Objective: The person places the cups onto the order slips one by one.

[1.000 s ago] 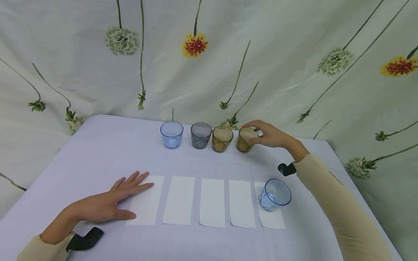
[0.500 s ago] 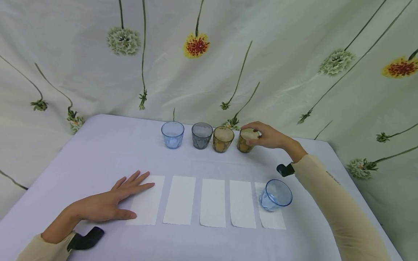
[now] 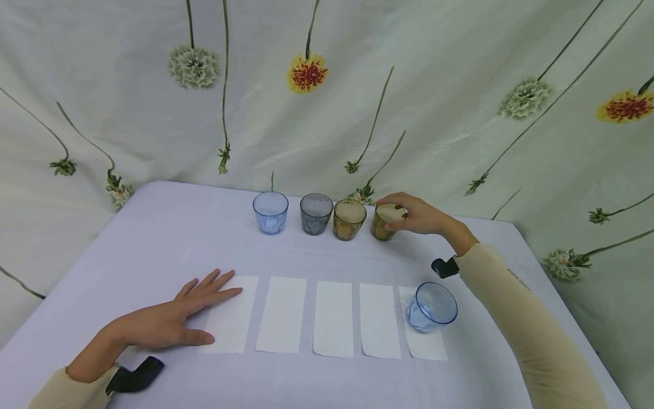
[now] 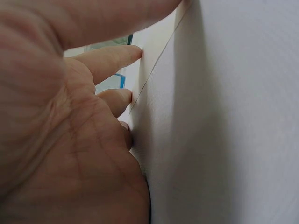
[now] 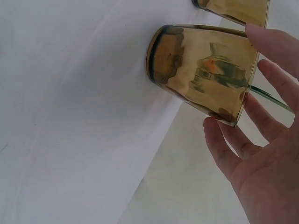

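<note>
My right hand (image 3: 423, 216) holds an amber glass tumbler (image 3: 380, 230) near its rim, at the right end of the back row. In the right wrist view, thumb and fingertips meet opposite sides of that tumbler (image 5: 201, 70), whose base faces the white cloth. My left hand (image 3: 158, 322) lies with spread fingers at the front left, its fingertips over the leftmost white paper slip (image 3: 232, 321). Close up in the left wrist view, the palm and fingers of the left hand (image 4: 79, 135) lie along the cloth.
Left of the held tumbler stand a second amber tumbler (image 3: 348, 228), a grey tumbler (image 3: 315, 222) and a blue tumbler (image 3: 270, 220). Another blue tumbler (image 3: 426, 319) stands on the rightmost paper slip (image 3: 429, 349). A flowered curtain (image 3: 265, 125) hangs behind the table.
Hardly anything differs. The right hand stays at the amber tumbler, its wrist and sleeve shifted very slightly; the left hand keeps its place.
</note>
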Motion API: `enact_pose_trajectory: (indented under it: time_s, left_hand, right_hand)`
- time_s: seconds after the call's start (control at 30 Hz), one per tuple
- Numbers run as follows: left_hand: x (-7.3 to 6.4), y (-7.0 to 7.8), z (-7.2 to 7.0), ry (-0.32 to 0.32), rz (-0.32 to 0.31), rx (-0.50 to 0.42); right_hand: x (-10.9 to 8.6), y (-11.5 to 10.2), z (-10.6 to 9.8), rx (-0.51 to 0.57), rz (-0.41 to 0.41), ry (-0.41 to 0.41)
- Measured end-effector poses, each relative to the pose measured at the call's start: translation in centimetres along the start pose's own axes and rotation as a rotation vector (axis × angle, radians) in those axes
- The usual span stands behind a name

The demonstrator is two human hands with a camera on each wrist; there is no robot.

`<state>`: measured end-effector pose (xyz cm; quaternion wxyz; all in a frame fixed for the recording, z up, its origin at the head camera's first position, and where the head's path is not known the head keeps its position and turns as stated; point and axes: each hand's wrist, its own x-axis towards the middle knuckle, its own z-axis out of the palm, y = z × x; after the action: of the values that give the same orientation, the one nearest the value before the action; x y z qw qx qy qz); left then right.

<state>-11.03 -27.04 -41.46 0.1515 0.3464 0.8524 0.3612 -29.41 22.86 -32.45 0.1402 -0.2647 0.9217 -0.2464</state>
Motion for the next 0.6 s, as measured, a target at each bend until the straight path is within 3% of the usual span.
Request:
enact_pose_trajectory:
  time_s: [0.6]
  left_hand:
    - [0.00, 0.07, 0.05, 0.002, -0.008, -0.009]
  right_hand:
    - [0.01, -0.23, 0.11, 0.001, -0.013, -0.008]
